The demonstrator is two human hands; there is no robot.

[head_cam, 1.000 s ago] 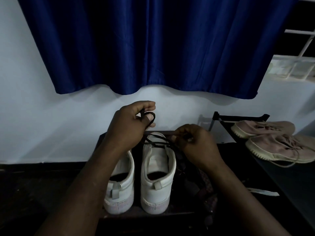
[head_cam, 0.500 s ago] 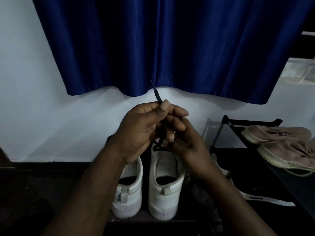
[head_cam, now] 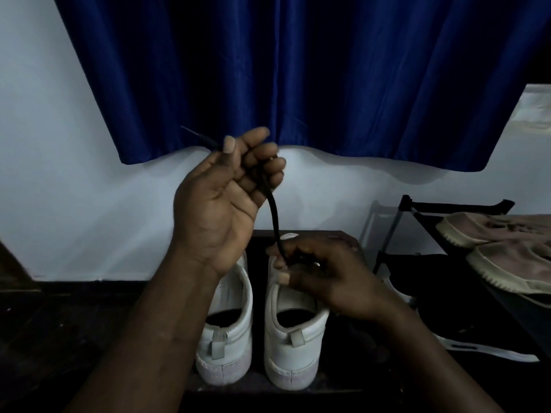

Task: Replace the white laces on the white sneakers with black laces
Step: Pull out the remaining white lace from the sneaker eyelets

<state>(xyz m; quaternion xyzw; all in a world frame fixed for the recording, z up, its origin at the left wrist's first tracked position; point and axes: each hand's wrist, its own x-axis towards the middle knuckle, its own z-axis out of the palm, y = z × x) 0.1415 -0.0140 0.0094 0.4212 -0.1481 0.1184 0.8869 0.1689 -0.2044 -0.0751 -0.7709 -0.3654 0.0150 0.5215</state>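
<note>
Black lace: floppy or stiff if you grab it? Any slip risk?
Likely floppy: the black lace curves between the left hand and the right hand rather than running straight. Its tip juts out straight beyond the grip, so that end is probably stiffer. Probably light; a finger pinch seems enough to hold it.

We read no text, brand, number or sign in this view. The white sneakers (head_cam: pixel 293 357) at 6 o'clock and the pink shoes (head_cam: pixel 512 263) at 3 o'clock show no legible marking.
</note>
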